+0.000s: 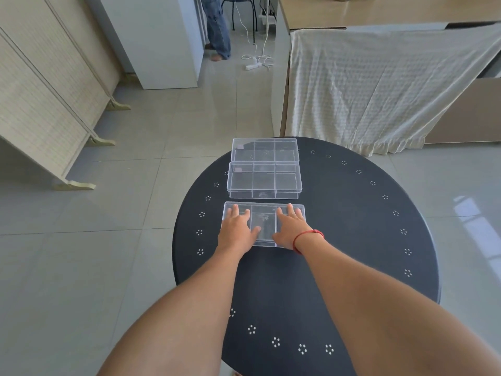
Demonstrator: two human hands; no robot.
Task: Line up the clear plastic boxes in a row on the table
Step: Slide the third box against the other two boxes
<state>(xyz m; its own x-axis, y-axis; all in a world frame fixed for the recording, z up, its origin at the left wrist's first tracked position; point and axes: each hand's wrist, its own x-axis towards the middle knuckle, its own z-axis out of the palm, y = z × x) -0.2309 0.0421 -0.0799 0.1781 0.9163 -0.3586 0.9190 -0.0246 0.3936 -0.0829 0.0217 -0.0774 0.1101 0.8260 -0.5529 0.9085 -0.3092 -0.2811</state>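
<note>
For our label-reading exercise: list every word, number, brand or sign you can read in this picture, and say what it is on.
No text here can be read.
Nearest box, under both hands: faint print on its lid, too blurred to read.
Middle box: small mark near its front edge, too small to read.
Far box: no print visible.
Table: only white dot clusters, no writing.

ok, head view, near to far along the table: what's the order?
Both hands, left and right, flat on the nearest clear box → middle clear box → far clear box at the round dark table's far edge.
</note>
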